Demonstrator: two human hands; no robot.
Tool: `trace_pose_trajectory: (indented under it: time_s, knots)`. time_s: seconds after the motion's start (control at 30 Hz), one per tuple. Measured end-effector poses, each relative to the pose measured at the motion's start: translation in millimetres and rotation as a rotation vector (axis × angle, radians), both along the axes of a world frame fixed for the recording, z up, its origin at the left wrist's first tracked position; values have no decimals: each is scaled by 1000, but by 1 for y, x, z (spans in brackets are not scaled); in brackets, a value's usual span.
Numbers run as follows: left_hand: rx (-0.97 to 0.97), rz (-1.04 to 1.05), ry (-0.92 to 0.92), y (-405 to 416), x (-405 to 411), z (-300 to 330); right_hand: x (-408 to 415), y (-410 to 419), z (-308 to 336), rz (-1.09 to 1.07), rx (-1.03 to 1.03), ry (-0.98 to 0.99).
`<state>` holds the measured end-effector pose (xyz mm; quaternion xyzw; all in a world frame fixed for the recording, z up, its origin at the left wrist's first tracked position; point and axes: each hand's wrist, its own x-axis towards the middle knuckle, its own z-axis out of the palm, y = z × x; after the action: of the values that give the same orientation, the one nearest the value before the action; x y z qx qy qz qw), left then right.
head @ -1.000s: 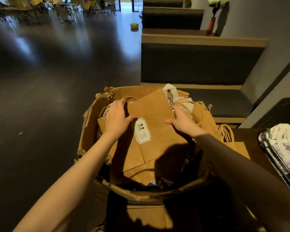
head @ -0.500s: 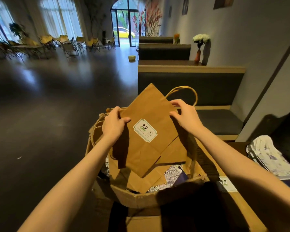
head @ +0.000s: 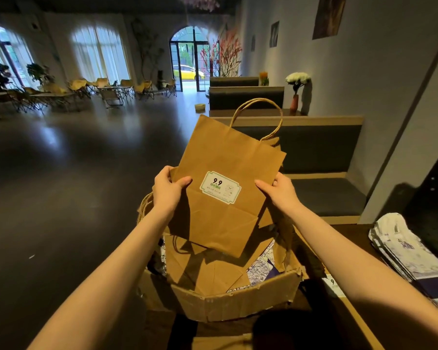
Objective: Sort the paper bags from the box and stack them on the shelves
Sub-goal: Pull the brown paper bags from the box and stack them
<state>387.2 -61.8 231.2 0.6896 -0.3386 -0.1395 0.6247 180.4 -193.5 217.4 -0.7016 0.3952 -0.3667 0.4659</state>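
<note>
A flat brown paper bag (head: 228, 188) is held above the box (head: 238, 296), pinched at each side edge by the left hand (head: 168, 189) and right hand (head: 280, 192). The labelled face is presumably kept toward the camera so that its type can be checked before stacking.

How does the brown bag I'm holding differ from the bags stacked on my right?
The brown paper bag is plain kraft with a label sticker; the stacked bags are white with blue print. The brown one is held up over the box by both hands; the stacked ones lie flat. All are folded flat.
</note>
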Motion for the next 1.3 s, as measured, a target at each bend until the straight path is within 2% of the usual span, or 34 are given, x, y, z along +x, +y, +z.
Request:
trace_pose_trajectory:
  time_s: [0.13,0.2,0.4,0.6,0.8,0.97,1.17,1.3]
  knots:
    - [31,-118,-3,5,2,7,-1,-4,17,-140,-215,72]
    - [58,-154,-12,6,2,12,-1,-8,30,-163,-246,85]
    - [36,-171,-112,3,5,29,-1,0,62,100,-101,-29]
    - [41,-195,-112,4,11,36,-5,0,39,250,135,-72]
    - [91,-277,-4,8,13,34,-11,-1,32,298,78,33]
    - [61,-223,-8,4,14,30,-11,5,24,366,78,110]
    - [-4,-136,-138,-4,12,27,-2,5,23,158,-90,15]
    - [-91,-11,-306,-6,17,28,0,3,31,20,-205,-83]
